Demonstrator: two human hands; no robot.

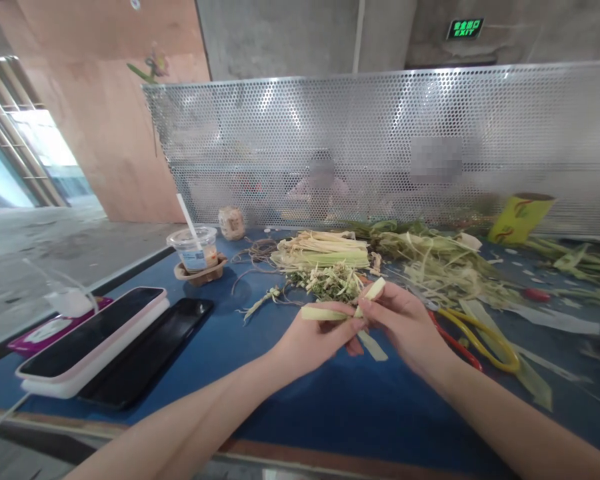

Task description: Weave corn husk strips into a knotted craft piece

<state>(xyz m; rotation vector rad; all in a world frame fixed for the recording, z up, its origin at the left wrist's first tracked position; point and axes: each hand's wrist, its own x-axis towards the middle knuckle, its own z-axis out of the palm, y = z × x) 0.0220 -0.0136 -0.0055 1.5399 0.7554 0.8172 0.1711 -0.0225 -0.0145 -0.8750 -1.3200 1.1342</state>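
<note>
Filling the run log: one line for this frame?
left hand: holds leaf strip | right hand: pinches leaf strip | behind: cut stalks | right: scissors | surface: blue table

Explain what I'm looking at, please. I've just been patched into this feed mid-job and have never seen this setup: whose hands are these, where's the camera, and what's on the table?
There is no machine here. A person works with two bare hands, and the single camera sits on that person's head, looking forward and down, so the arms coming in from the bottom are the wearer's own. The left hand and right hand together pinch a pale green leaf strip, bent between the fingers, above a blue table. On the table lie a bundle of leaf strips, twine, scissors with yellow and red handles beside the right hand, a phone in a white case, a black phone and a plastic cup. A perforated metal screen stands behind.
</note>
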